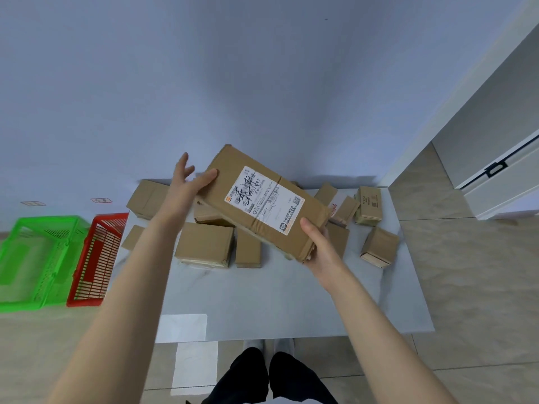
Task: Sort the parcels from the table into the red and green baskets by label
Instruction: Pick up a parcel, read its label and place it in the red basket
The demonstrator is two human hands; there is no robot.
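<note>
A long brown cardboard parcel [233, 176] with a white shipping label [264, 199] facing up is held tilted above the table. My right hand [319, 243] grips its near right end, thumb on top. At the far left end, my left hand [189, 185] touches the parcel with its thumb on the top face and its other fingers spread apart. Several smaller brown parcels lie on the grey table [262, 293] underneath, partly hidden by the held one. The red basket [96, 258] and the green basket [38, 258] stand side by side on the floor to the left.
A small box [204, 246] and another [379, 246] sit near the table's middle and right. Two paper signs [100, 200] are stuck on the wall above the baskets. A white cabinet [495, 170] stands at right. My legs [271, 377] show below the table's near edge.
</note>
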